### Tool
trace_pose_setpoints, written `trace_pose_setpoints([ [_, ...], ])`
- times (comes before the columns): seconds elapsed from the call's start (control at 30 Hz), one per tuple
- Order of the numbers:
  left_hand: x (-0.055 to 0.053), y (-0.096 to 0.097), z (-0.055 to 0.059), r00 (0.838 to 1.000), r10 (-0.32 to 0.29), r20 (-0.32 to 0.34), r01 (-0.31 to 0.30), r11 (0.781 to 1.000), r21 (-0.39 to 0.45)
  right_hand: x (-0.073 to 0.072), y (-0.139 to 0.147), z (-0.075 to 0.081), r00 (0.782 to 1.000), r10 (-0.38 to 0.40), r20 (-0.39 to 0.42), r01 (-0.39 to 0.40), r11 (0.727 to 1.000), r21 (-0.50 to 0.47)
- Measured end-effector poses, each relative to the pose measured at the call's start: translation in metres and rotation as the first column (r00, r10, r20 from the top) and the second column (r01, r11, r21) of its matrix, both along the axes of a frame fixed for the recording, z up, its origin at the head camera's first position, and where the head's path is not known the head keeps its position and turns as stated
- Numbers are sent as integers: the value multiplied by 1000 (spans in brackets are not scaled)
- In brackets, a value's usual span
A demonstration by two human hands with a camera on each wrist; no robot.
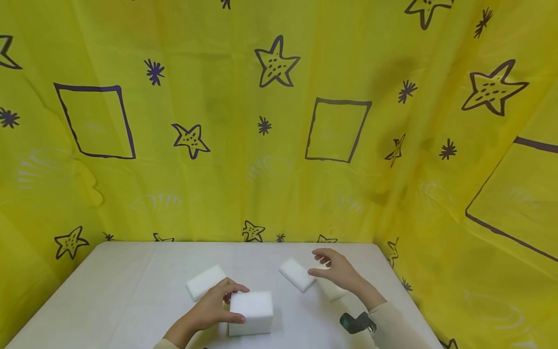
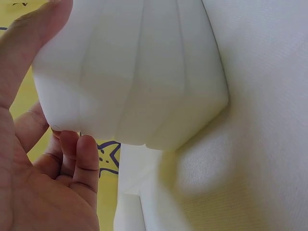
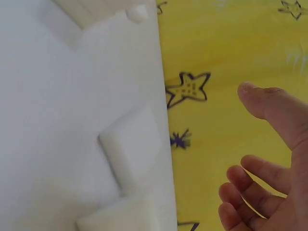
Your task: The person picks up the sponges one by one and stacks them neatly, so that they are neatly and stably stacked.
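Note:
Several white sponge blocks are piled into a stack (image 1: pixel 252 312) at the front middle of the table, and its layers show as seams in the left wrist view. My left hand (image 1: pixel 211 306) holds the stack from its left side, thumb at the near face and fingers at the far side. In the head view, my right hand (image 1: pixel 337 271) hovers over two loose sponge blocks, one white (image 1: pixel 297 275) and one slightly creamier (image 1: pixel 331 290). Its thumb and fingers are spread apart with nothing between them. The right wrist view shows this hand (image 3: pixel 274 183) off to the side of those blocks.
Another white sponge block (image 1: pixel 205 282) lies behind the left hand. A white cloth covers the table (image 1: pixel 109 300). Yellow curtains (image 1: pixel 226 184) with drawn stars hang behind it and at the sides. A dark wrist device (image 1: pixel 355 323) sits by the right sleeve.

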State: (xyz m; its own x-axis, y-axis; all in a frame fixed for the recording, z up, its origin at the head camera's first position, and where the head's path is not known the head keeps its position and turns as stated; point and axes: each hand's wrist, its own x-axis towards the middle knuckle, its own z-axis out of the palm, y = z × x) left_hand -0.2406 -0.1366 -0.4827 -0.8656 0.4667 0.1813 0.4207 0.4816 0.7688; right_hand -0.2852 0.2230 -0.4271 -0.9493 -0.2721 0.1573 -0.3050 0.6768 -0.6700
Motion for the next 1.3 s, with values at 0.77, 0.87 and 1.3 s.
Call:
trace_pose_setpoints([
  [0.77,-2,1,-2,999,3,50,-3,1000,12,5,51,-64,944,-294,146,295,955,17],
  [0.87,-2,1,-3,999,2,48,-2,1000,14,5,49,-70,935,-312,169,315,949,14],
  [1.3,-2,0,-4,999,5,51,-6,1000,18,1,46,-80,936,-320,146,315,948,57],
])
